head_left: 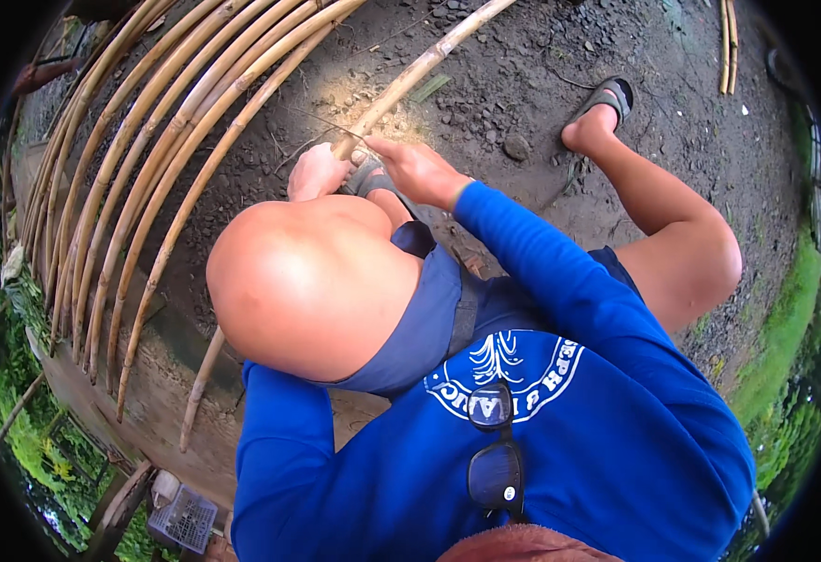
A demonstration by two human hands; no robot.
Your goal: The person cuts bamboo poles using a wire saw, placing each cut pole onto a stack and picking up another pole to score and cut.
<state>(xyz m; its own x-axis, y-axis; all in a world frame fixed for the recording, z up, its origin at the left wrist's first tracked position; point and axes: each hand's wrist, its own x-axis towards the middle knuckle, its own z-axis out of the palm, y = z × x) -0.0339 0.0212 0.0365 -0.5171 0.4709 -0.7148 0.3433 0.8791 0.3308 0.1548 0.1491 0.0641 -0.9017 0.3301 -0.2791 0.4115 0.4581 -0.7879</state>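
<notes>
A long, pale tan bamboo pole [420, 67] slants from the top edge down to my hands, beside my bent left knee. My left hand [319, 174] is closed round its lower part, with some fingers hidden behind the pole and the knee. Close on the right is my right hand [418, 172], its fingers closed at the pole's side. From its fingertips a thin dark blade-like strip [328, 122] runs across the pole to the upper left. The strip looks edge-on, and its grip is hidden in the hand.
Several bamboo poles [172, 131] lie side by side at the left. Another pole end [203, 389] shows below my left knee. My right foot in a sandal [614, 98] rests on dark, stony soil [495, 112]. A light plastic crate [184, 517] stands at the lower left.
</notes>
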